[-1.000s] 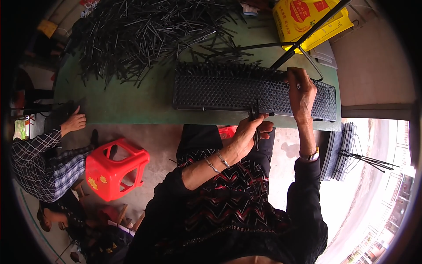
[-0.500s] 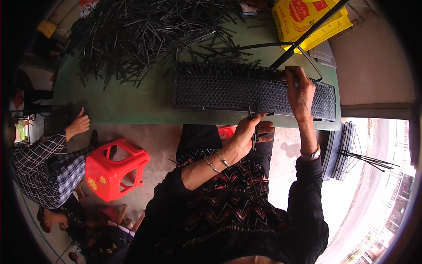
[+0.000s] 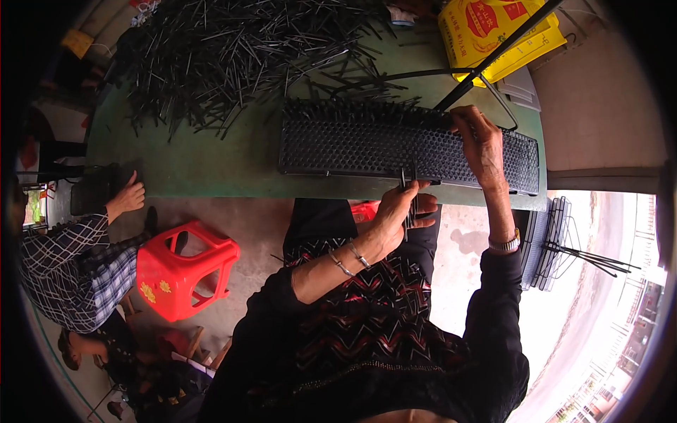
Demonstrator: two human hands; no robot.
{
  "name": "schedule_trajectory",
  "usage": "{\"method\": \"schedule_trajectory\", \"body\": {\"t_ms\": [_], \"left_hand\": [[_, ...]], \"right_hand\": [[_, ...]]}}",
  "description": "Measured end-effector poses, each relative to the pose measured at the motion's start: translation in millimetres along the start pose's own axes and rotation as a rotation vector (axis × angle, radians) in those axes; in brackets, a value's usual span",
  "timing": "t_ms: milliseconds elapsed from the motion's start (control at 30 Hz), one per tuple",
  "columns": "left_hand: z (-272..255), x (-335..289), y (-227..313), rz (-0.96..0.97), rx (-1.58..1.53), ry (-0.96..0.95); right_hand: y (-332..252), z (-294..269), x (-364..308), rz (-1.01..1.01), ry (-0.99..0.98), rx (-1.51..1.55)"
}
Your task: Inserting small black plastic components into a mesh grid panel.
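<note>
A long black rack (image 3: 352, 146) with a face full of small holes lies along the near edge of the green table (image 3: 211, 169). Thin black strips (image 3: 360, 111) stand packed along its far side. At its front edge, my left hand (image 3: 400, 217) is closed around a few slim black strips (image 3: 404, 180), their ends poking up past the fingers. My right hand (image 3: 482, 144) reaches over the rack's right part, its fingers pinched together at the far side among the holes. Whatever those fingertips hold is hidden.
A big heap of loose black strips (image 3: 218, 56) covers the table's far left. Behind the rack are black rods (image 3: 462, 90) and a yellow bag (image 3: 486, 35). A red stool (image 3: 187, 268) and a co-worker's hand (image 3: 127, 197) are at left; wire racks (image 3: 553, 243) stand right.
My right hand has shifted slightly left and away from me along the rack, with its fingers still pinched. My left hand stays in place with the strips.
</note>
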State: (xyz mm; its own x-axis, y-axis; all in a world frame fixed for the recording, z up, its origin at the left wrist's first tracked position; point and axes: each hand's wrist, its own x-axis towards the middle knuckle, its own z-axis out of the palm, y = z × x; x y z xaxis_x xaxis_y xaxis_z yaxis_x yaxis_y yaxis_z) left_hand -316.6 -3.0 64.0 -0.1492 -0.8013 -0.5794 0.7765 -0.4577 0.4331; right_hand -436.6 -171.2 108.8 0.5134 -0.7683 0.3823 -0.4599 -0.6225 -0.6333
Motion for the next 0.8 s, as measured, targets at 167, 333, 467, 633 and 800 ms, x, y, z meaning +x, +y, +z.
{"method": "schedule_trajectory", "body": {"t_ms": [167, 333, 467, 633, 800], "left_hand": [[1, 2, -3, 0.025, -0.019, 0.049], [-3, 4, -4, 0.027, 0.018, 0.040], [-1, 3, -3, 0.047, -0.017, 0.015], [-1, 0, 1, 0.068, -0.007, -0.004], [2, -2, 3, 0.077, 0.004, -0.011]], "right_hand": [[1, -1, 1, -0.084, -0.086, -0.093], [-7, -5, 4, -0.242, -0.095, -0.268], [-6, 2, -2, -0.258, -0.082, -0.301], [-7, 6, -2, -0.208, 0.014, -0.374], [-3, 7, -6, -0.118, 0.046, -0.443]]}}
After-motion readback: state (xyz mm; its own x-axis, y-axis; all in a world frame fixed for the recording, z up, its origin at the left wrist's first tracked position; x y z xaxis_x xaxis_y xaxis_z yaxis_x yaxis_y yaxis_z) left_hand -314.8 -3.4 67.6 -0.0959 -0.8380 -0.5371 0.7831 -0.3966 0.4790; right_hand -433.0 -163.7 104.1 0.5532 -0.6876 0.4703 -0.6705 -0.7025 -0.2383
